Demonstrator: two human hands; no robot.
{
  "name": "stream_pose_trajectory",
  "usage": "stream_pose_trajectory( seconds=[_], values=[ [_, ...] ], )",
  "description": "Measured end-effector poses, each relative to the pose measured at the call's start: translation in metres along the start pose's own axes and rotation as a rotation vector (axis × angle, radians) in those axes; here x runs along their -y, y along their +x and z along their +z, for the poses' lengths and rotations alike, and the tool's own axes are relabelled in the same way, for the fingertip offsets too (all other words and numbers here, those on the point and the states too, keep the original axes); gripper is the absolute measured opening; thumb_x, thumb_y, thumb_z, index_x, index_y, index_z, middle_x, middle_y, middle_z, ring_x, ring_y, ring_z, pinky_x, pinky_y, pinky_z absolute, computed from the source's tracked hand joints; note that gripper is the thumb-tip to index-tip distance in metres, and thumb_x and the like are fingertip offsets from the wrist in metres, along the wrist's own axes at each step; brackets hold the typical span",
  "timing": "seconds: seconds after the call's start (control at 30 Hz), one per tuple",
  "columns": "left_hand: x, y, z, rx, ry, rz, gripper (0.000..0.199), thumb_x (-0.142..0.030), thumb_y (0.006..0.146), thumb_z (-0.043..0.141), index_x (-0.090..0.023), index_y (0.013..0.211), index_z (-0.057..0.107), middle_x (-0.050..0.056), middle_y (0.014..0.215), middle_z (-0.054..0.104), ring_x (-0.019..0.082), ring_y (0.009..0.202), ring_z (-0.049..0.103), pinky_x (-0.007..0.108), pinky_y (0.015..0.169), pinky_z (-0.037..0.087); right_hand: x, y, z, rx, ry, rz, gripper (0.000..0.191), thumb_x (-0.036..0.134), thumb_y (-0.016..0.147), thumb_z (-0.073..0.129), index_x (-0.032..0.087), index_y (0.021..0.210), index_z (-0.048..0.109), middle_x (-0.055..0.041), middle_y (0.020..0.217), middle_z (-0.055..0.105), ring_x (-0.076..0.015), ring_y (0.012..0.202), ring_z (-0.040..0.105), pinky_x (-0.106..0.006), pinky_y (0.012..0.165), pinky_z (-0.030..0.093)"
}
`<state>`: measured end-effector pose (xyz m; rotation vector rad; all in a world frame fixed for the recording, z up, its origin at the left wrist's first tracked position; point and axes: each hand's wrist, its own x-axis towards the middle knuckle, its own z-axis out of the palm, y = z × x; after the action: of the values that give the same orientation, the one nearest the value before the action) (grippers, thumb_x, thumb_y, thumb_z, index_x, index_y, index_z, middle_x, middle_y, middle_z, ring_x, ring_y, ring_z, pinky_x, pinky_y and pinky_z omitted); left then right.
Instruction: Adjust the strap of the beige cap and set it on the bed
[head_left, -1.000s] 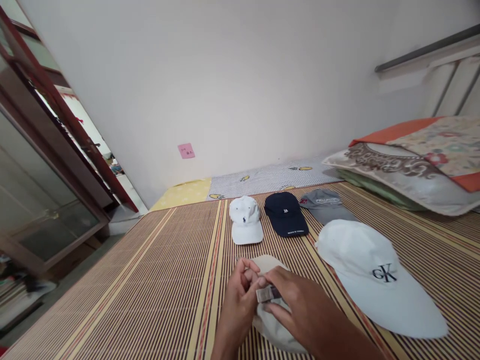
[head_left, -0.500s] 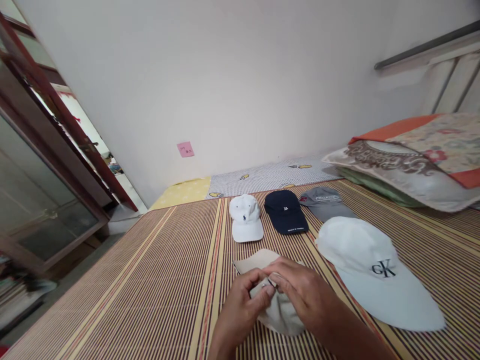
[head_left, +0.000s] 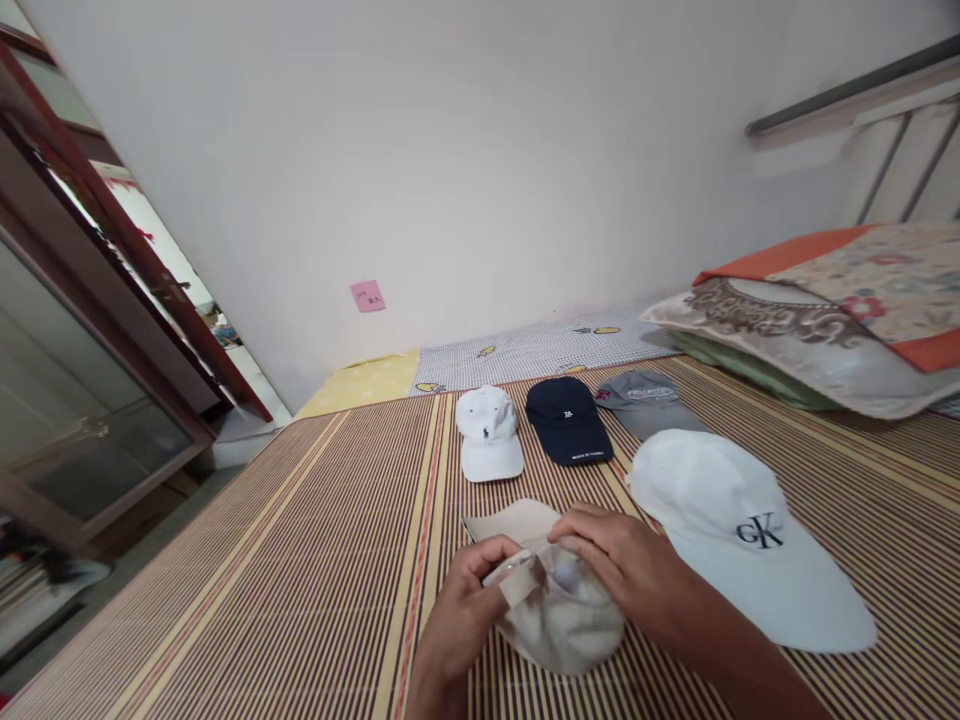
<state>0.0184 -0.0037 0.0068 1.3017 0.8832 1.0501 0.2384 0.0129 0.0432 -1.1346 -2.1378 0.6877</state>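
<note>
A beige baseball cap [head_left: 562,630] lies on the striped mat, its brim pointing away from me and its back opening toward me. My left hand [head_left: 469,605] pinches the cap's back strap at the left side, thumb against fingers. On the other side, my right hand [head_left: 619,560] grips the rim near the brim, fingers curled over the edge. Part of the cap's inside shows between the hands. Close to my right forearm rests a white cap [head_left: 712,500] with black GK-like letters.
Beyond the hands stand a small white cap [head_left: 489,430], a navy cap [head_left: 568,420] and a grey cap [head_left: 649,400]. The striped mat [head_left: 300,560] covers the bed. Pillows [head_left: 810,340] are piled at the right. A pink note [head_left: 367,296] sticks to the wall; a door frame is at left.
My hands have moved apart at the back of the beige cap, so its opening and strap now show. The view has shifted slightly; the other caps stay in place.
</note>
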Motion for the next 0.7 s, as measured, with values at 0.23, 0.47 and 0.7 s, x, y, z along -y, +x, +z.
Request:
stream_pose_trajectory(
  seconds=[0.23, 0.47, 0.7],
  values=[
    [0.005, -0.003, -0.013, -0.141, -0.297, 0.066, 0.034, -0.043, 0.076, 0.089, -0.015, 0.078, 0.070, -0.003, 0.068, 0.062, 0.006, 0.057, 0.049, 0.016, 0.056, 0.040, -0.027, 0.004, -0.002, -0.251, 0.012, 0.134, 0.032, 0.034, 0.102, 0.041, 0.022, 0.102, 0.071, -0.0093, 0.102, 0.077, -0.0255, 0.092, 0.072, -0.040, 0.084, 0.054],
    [0.007, 0.000, -0.055, -0.712, -0.735, 0.232, 0.020, -0.024, 0.093, 0.070, -0.023, 0.112, 0.075, 0.005, 0.104, 0.082, 0.019, 0.095, 0.077, 0.030, 0.093, 0.061, -0.029, 0.003, 0.000, -0.187, 0.059, 0.188, 0.044, 0.043, 0.099, 0.051, 0.025, 0.137, 0.063, -0.0131, 0.137, 0.070, -0.0297, 0.109, 0.072, -0.050, 0.099, 0.053],
    [0.001, -0.025, -0.189, -0.840, -0.766, 0.179, 0.046, -0.013, 0.104, 0.030, -0.022, 0.132, 0.066, 0.003, 0.082, 0.083, 0.017, 0.078, 0.080, 0.025, 0.087, 0.061, -0.044, -0.005, -0.015, -0.068, 0.014, 0.256, 0.038, 0.037, 0.096, 0.056, 0.019, 0.127, 0.069, -0.0143, 0.119, 0.077, -0.0298, 0.107, 0.072, -0.043, 0.091, 0.054]
  ],
)
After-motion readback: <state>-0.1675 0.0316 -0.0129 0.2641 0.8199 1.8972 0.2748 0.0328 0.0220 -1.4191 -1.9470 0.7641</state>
